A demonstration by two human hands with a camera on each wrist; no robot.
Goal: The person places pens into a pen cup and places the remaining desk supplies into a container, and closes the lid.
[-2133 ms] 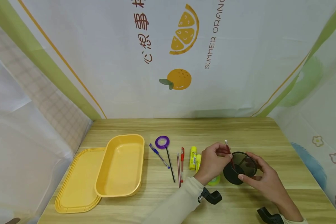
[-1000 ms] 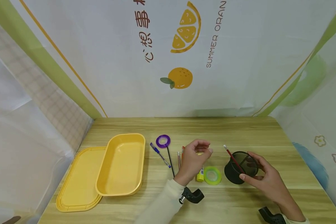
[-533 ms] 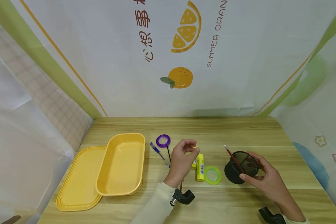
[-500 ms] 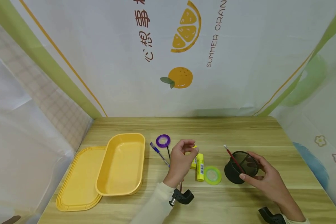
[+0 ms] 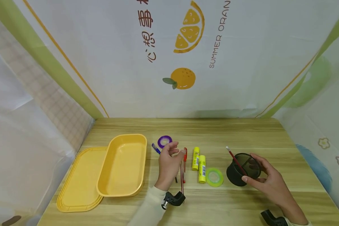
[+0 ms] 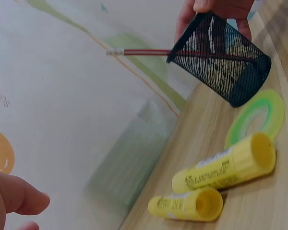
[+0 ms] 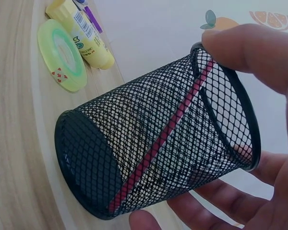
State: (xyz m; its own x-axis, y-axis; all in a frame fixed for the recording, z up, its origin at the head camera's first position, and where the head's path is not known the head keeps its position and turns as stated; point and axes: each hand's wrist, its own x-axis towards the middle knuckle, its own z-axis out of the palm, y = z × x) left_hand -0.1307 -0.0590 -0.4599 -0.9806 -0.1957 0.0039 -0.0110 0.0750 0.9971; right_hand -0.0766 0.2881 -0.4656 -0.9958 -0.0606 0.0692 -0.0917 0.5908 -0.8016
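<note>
My right hand [image 5: 268, 175] holds a black mesh pencil cup [image 5: 237, 172] by its rim, thumb on the near side and fingers round the far side. The cup is tilted, and a red pencil [image 5: 232, 154] with a white eraser end leans inside it. In the right wrist view the pencil [image 7: 158, 139] runs diagonally behind the mesh. My left hand [image 5: 169, 164] hovers over the pens with fingers loosely bent and thumb apart from the index finger. Beneath and beside it lie a striped pencil [image 5: 182, 177], a red pen [image 5: 185, 155] and a partly hidden blue pen [image 5: 156, 148].
Two yellow glue sticks [image 5: 196, 158] and a green tape roll [image 5: 214, 176] lie between the hands. A purple tape roll [image 5: 164, 141] sits behind the left hand. At left, a yellow bin [image 5: 121, 169] stands partly over its yellow lid [image 5: 79, 182].
My left hand let go of the red pencil in the cup and moved left, over the pens. The striped pencil's near end now lies closer to me. My right hand kept hold of the cup.
</note>
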